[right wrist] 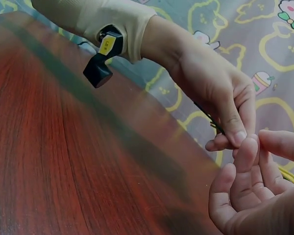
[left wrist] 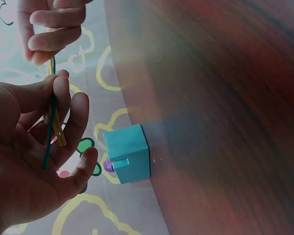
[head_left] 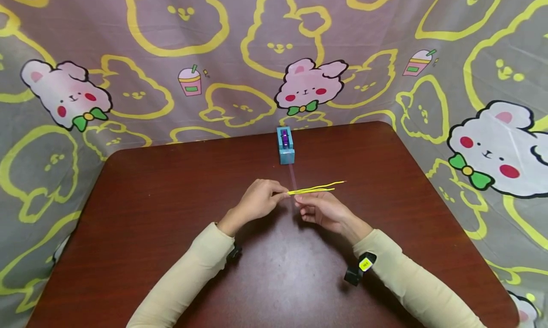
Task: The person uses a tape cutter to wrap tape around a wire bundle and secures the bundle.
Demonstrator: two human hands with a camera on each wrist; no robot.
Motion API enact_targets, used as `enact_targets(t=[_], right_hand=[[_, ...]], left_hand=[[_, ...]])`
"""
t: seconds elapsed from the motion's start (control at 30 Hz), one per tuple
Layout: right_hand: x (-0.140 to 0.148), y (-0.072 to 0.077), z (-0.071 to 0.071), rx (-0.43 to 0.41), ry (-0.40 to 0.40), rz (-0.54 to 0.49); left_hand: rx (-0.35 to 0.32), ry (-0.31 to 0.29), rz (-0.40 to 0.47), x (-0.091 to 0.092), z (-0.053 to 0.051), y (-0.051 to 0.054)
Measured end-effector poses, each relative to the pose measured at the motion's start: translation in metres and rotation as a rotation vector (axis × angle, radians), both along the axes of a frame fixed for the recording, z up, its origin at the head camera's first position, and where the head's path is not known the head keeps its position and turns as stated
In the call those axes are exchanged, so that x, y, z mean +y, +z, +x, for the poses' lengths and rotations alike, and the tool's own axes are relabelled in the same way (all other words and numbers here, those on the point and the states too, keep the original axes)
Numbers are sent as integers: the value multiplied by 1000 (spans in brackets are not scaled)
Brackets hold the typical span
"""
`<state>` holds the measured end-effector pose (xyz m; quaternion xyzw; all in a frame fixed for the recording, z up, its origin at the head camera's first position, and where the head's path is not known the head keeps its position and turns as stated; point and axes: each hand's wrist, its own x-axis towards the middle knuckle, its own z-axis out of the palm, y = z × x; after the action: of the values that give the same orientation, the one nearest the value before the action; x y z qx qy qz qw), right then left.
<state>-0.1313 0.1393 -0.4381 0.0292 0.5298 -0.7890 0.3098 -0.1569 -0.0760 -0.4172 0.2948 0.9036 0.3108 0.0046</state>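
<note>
A thin bundle of yellow strands (head_left: 318, 190) extends rightward from my left hand (head_left: 259, 199), whose thumb and fingers pinch its left end. My right hand (head_left: 326, 211) meets it fingertip to fingertip, thumb and index closed on the bundle. The left wrist view has the bundle's other ends, yellow (left wrist: 59, 131) and one green (left wrist: 49, 142), lying across the left palm (left wrist: 29, 166), below the right hand (left wrist: 56, 29). In the right wrist view both hands' fingertips touch, the left hand (right wrist: 213, 81) above the right hand (right wrist: 264, 196); strands (right wrist: 288, 174) show behind the right fingers.
A blue tape dispenser (head_left: 287, 156) with a purple core stands beyond the hands near the table's back edge. A pale strip (head_left: 292, 175) runs from it towards the hands; tape or reflection, I cannot tell. Patterned cloth (head_left: 244, 104) surrounds the brown table (head_left: 171, 185).
</note>
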Motion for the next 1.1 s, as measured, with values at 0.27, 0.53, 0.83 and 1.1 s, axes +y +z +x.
enact_targets(t=[0.27,0.53,0.83,1.1], right_hand=[[-2,1,1,-8,-13,8],[-2,-2,-2,43,-40,44],[-3,-10,-3,80,-80,84],[-1,-7,2,46,-16,87]], left_hand=[[-62,-21,41,-1,2,4],[-161,-48,107,-3,0,8],[-110,-41,40,-3,2,11],[-67,-31,12,-3,3,10]])
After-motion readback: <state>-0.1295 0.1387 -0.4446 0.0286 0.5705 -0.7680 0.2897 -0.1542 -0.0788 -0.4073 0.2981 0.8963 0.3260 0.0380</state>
